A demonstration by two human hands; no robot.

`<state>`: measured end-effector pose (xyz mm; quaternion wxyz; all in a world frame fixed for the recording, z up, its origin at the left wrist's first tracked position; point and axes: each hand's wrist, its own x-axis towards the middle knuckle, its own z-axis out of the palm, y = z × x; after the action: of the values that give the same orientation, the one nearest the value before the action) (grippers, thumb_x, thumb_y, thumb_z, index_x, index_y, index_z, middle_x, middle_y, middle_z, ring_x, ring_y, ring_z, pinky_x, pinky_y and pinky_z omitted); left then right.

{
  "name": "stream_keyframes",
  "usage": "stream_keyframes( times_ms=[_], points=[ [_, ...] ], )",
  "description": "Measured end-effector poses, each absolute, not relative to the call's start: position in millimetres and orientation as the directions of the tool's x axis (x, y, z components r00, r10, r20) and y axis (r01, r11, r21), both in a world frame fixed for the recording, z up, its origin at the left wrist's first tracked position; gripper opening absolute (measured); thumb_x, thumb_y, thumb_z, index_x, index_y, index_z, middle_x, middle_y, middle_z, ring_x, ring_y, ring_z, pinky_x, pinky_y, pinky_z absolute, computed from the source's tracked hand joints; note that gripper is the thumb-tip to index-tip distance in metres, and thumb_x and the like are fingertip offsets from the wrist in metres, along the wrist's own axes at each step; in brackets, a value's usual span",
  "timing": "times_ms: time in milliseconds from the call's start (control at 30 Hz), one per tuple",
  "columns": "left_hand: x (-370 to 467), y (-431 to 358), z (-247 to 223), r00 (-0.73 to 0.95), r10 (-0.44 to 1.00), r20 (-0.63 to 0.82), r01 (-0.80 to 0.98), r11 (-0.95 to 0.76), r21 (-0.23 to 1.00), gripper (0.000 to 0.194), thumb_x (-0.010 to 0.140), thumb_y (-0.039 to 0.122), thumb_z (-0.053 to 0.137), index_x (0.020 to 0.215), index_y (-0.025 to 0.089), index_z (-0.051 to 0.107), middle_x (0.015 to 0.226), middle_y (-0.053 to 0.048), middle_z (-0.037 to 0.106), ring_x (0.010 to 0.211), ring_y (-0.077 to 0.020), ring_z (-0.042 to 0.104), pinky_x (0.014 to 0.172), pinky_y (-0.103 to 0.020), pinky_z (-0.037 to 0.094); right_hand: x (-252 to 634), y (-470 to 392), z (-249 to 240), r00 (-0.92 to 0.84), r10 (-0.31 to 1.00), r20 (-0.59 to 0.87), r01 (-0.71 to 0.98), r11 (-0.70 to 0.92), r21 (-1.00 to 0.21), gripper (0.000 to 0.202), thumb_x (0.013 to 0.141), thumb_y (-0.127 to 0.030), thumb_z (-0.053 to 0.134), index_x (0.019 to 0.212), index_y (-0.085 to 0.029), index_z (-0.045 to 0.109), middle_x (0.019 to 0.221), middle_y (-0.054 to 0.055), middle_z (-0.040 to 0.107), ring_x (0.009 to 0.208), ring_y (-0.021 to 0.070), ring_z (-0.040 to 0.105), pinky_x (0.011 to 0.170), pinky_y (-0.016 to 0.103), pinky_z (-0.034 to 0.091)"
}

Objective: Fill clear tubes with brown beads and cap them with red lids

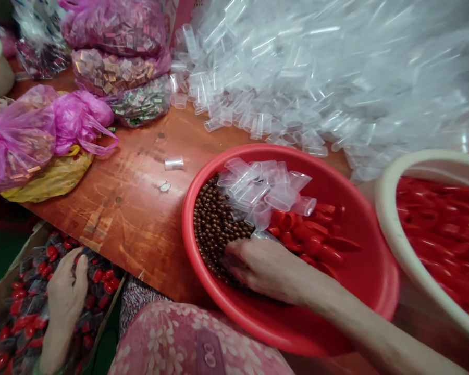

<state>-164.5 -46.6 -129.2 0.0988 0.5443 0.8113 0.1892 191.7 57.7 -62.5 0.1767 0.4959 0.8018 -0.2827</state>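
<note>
My right hand (254,264) reaches into a red plastic basin (379,281), its fingers curled down among small round brown beads (211,219). Whatever those fingers grip is hidden. Beside it in the basin lie a heap of clear plastic tubes (258,187) and several glossy red plastic pieces (312,234). At the lower left, my left hand (66,286) hangs over a cardboard box (8,278) full of clear pieces with red parts (21,320). Its thumb and forefinger are apart, and nothing shows between them.
A large pile of clear tubes (266,88) covers the back of the table (140,208). One loose tube (174,163) lies left of the basin. A cream basin (386,208) of red pieces stands right. Pink bags (84,117) crowd the back left.
</note>
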Motion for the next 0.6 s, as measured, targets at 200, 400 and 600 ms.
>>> stream_keyframes(
  times_ms=[200, 400, 600],
  points=[
    [-51.5, 19.9, -89.5, 0.077, 0.878, 0.473, 0.656, -0.402, 0.639, 0.029, 0.088, 0.015, 0.052, 0.115, 0.016, 0.061, 0.12, -0.012, 0.067, 0.114, -0.0216, 0.062, 0.1, -0.039, 0.05, 168.8, 68.8, -78.0, -0.349, 0.745, -0.568, 0.937, 0.281, -0.208, 0.025, 0.067, 0.003, 0.051, 0.082, -0.012, 0.064, 0.076, 0.016, 0.072, 0.067, 0.0248, 0.069, 0.055, 0.029, 0.04],
    [-16.0, 40.6, -101.1, 0.219, 0.822, 0.526, 0.51, -0.556, 0.656, 0.039, 0.087, 0.009, 0.052, 0.126, 0.012, 0.056, 0.127, -0.018, 0.063, 0.121, -0.0217, 0.059, 0.102, -0.037, 0.051, 159.7, 75.5, -98.3, -0.288, 0.864, -0.413, 0.931, 0.151, -0.332, 0.022, 0.075, -0.003, 0.047, 0.094, -0.011, 0.054, 0.082, 0.013, 0.069, 0.073, 0.0216, 0.066, 0.063, 0.028, 0.043],
    [-19.9, 41.9, -100.2, 0.201, 0.831, 0.519, 0.509, -0.541, 0.67, 0.04, 0.084, 0.007, 0.057, 0.123, 0.014, 0.058, 0.122, -0.016, 0.066, 0.115, -0.0214, 0.062, 0.1, -0.036, 0.053, 167.0, 74.5, -110.7, -0.283, 0.944, -0.169, 0.826, 0.15, -0.543, 0.02, 0.076, -0.01, 0.047, 0.094, -0.018, 0.051, 0.086, 0.006, 0.066, 0.078, 0.0194, 0.063, 0.072, 0.03, 0.048]
  ],
)
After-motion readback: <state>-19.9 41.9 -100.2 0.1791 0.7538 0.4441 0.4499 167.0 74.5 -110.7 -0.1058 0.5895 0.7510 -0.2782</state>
